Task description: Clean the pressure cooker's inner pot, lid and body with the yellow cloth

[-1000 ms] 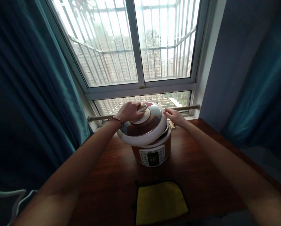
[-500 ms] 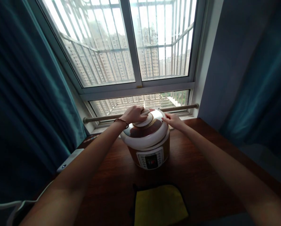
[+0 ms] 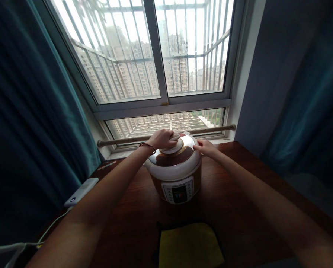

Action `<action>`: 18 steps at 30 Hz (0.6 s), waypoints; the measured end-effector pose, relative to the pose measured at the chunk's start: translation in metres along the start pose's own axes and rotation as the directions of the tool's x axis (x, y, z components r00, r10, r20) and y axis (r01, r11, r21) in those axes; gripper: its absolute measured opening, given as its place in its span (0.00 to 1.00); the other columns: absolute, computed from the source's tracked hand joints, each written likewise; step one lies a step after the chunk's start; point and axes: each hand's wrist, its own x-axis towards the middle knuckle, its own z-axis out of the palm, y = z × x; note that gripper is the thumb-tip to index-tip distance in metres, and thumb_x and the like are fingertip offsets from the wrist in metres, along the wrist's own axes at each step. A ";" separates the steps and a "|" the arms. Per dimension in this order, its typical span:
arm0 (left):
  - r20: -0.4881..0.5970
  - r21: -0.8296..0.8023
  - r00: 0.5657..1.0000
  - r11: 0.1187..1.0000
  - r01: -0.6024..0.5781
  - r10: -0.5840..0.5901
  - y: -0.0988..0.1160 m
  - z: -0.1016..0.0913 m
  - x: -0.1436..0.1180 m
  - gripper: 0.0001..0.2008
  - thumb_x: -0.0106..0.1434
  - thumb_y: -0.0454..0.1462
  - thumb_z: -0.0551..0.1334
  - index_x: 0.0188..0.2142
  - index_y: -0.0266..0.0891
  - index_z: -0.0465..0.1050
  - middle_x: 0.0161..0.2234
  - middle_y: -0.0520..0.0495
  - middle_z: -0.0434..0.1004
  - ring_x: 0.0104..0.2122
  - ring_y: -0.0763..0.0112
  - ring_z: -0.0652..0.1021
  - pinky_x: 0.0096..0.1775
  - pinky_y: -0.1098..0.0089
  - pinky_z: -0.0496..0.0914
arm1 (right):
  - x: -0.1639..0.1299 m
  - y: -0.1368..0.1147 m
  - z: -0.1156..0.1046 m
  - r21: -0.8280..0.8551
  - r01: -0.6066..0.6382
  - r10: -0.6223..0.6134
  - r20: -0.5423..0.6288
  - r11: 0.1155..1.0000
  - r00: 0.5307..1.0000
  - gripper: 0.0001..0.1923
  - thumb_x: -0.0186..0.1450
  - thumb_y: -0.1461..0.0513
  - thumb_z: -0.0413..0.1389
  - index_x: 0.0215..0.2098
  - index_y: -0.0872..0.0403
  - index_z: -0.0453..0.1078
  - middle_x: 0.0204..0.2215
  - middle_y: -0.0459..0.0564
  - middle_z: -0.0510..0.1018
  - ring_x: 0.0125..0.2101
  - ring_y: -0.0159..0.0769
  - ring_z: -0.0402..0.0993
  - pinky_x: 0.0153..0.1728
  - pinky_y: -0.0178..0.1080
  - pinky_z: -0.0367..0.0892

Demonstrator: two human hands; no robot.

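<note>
The cooker stands mid-surface, bare wood on both sides. Left hand fingers clamp its lid knob; right hand fingers rest together on the lid's rim. A yellow cloth lies nearer.

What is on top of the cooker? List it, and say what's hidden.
A lid sits on the cooker. The left hand grips the lid's handle; the right hand touches its right edge. The lid covers the inside, so the contents cannot be seen.
</note>
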 end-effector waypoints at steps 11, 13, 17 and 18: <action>0.073 -0.072 0.993 0.992 0.100 -0.095 0.010 -0.001 -0.001 0.18 0.55 0.50 0.54 0.35 0.39 0.69 0.35 0.44 0.73 0.35 0.63 0.73 0.35 0.69 0.63 | 0.091 -0.018 0.019 -0.067 0.118 -0.119 -0.014 0.991 0.993 0.19 0.66 0.56 0.43 0.47 0.56 0.67 0.47 0.53 0.72 0.47 0.36 0.66 0.45 0.33 0.57; 0.098 -0.064 0.983 0.985 0.161 -0.154 0.011 0.003 0.003 0.18 0.54 0.49 0.55 0.36 0.39 0.68 0.36 0.42 0.73 0.37 0.62 0.73 0.38 0.68 0.63 | 0.102 -0.018 0.026 -0.074 0.128 -0.124 0.053 0.989 0.991 0.17 0.66 0.57 0.43 0.41 0.55 0.70 0.42 0.51 0.75 0.42 0.35 0.69 0.43 0.32 0.58; 0.120 -0.101 0.974 0.974 0.205 -0.192 0.011 0.008 0.009 0.17 0.53 0.47 0.57 0.37 0.38 0.68 0.37 0.41 0.72 0.38 0.59 0.72 0.40 0.64 0.64 | 0.111 -0.011 0.033 -0.090 0.123 -0.111 0.126 0.988 0.986 0.16 0.66 0.60 0.43 0.37 0.56 0.72 0.37 0.48 0.77 0.37 0.32 0.69 0.37 0.30 0.59; 0.116 -0.120 0.976 0.973 0.196 -0.182 0.011 0.008 0.009 0.17 0.52 0.46 0.57 0.36 0.38 0.69 0.37 0.41 0.72 0.37 0.59 0.73 0.39 0.64 0.64 | 0.111 -0.009 0.033 -0.095 0.120 -0.107 0.130 0.988 0.986 0.16 0.66 0.60 0.43 0.37 0.57 0.72 0.37 0.48 0.76 0.37 0.32 0.69 0.37 0.29 0.59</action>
